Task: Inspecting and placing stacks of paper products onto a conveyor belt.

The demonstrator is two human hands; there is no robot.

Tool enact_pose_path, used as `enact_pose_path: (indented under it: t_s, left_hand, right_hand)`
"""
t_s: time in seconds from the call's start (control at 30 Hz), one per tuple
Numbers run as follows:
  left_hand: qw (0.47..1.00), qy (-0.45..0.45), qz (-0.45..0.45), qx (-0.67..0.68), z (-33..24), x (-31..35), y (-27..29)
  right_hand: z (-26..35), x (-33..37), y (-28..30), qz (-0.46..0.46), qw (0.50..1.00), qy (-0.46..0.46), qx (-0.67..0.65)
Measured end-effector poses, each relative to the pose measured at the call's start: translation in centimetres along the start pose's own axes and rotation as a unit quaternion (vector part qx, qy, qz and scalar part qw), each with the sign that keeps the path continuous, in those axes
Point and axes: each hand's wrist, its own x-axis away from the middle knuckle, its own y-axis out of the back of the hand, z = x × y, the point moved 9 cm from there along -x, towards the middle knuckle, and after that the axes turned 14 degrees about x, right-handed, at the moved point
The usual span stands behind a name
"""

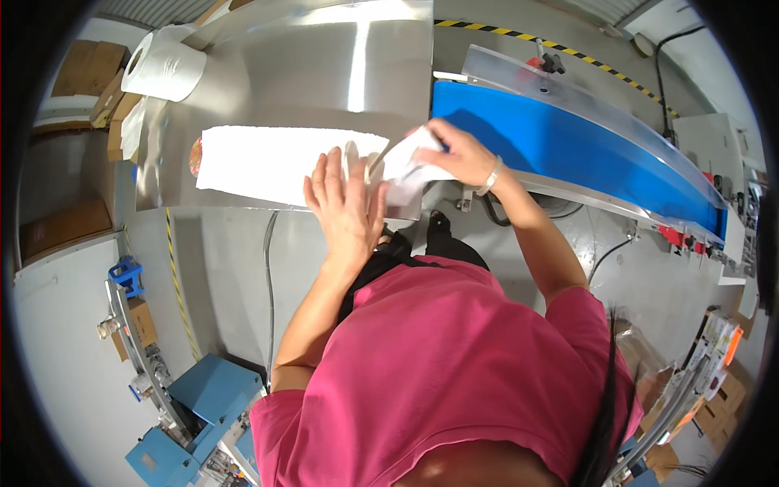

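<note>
A long strip of white paper towel or cloth (276, 165) lies flat on the steel table (276, 73), near its front edge. From under its left end shows a bit of something red and multicoloured (195, 157). My left hand (345, 207) rests on the right part of the strip, fingers stretched out. My right hand (458, 154), with a pale band at the wrist, pinches a folded white piece (414, 158) at the table's right edge. Whether that piece joins the strip is hard to tell. Between the hands, thin pale edges (352, 154) stand up, blurred.
A white roll (166, 66) stands at the table's back left. To the right runs a blue conveyor belt (552, 134) with a clear guard (584, 93) along its far side. Blue machine boxes (215, 385) are at lower left. Cables (270, 284) hang below the table.
</note>
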Motion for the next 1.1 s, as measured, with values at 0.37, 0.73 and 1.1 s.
enact_pose_path:
  t_s: [0.37,0.73,1.1]
  left_hand:
    - [0.999,-0.001,-0.031,0.007,1.1,-0.3,0.1]
    - [0.999,-0.035,0.002,0.030,0.4,-0.3,0.3]
    - [0.998,0.002,-0.062,0.020,2.2,-0.1,1.3]
  right_hand:
    - [-10.6,10.6,16.5,-0.347,0.638,-0.382,0.572]
    - [4.0,-1.5,-2.1,0.002,0.977,0.188,0.098]
    - [-11.5,10.2,16.3,-0.325,0.660,-0.422,0.530]
